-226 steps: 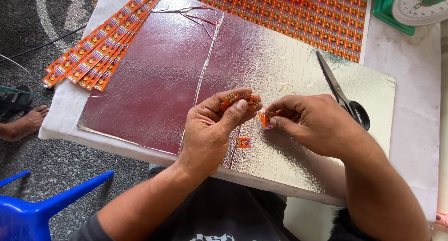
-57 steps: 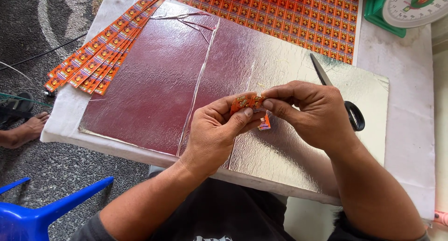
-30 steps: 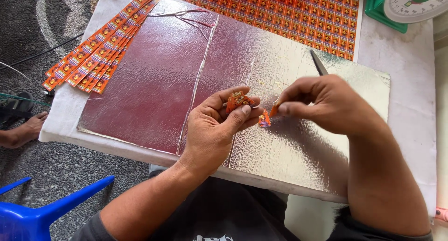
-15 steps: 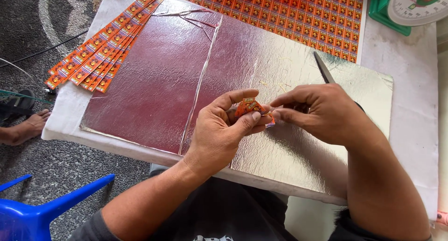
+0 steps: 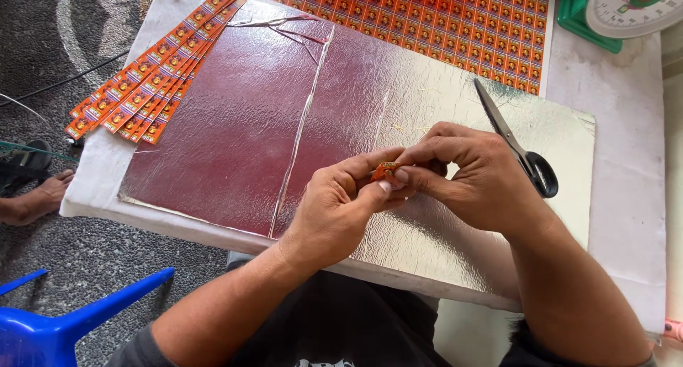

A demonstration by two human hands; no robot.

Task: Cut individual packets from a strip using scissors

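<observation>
Both hands meet over a silver foil sheet (image 5: pixel 441 246) laid on a white-covered table (image 5: pixel 626 161). The left hand (image 5: pixel 340 209) and the right hand (image 5: pixel 469 171) pinch a small stack of orange labels (image 5: pixel 385 171) between thumbs and fingertips, the fingertips touching one another around it, so only its top edge shows. Black-handled scissors (image 5: pixel 514 141) lie on the foil just beyond the right hand. A full sheet of orange labels (image 5: pixel 455 22) lies at the table's far edge, and cut label strips (image 5: pixel 153 72) fan out at the far left corner. A green weighing scale (image 5: pixel 622 11) stands at the far right. A blue plastic chair (image 5: pixel 64 317) and a bare foot (image 5: pixel 32 196) are on the floor to the left.
</observation>
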